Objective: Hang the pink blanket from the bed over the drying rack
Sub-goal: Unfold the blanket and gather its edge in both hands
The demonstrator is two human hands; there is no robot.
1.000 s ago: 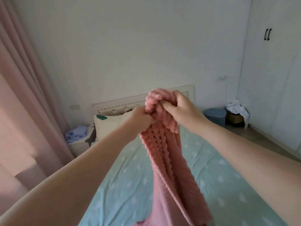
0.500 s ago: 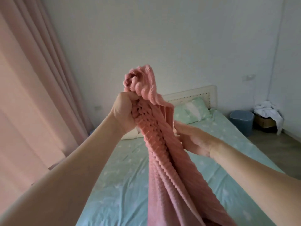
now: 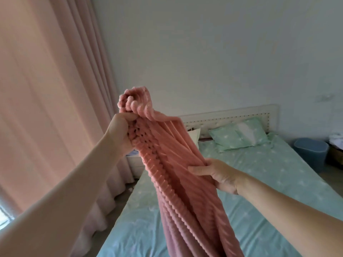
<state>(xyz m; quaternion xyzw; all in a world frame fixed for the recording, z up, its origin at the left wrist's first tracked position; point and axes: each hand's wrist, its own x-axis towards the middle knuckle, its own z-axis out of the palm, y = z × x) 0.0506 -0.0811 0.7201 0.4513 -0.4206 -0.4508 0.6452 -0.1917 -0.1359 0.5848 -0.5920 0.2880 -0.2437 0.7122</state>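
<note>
Above the bed (image 3: 250, 182), the pink blanket (image 3: 178, 175) hangs as a gathered column, clear of the mattress where visible. The left hand (image 3: 118, 132) is closed in a fist around the bunched upper end, held high. The right hand (image 3: 217, 173) sits lower on the column's right side, fingers (image 3: 196, 168) pinching a fold of the cloth, palm partly open.

Procedure for the step in hand, as judged: the blanket needs to be spread before hanging. Keep the left fist firm as the anchor. Run the right hand along one edge until a corner is found, then draw the hands apart so the cloth opens flat. Lift high enough that the lower end does not drag.

Limits of view: the blanket's lower end runs off the bottom edge. No drying rack is visible. The curtain (image 3: 46, 108) covers the left side.
</note>
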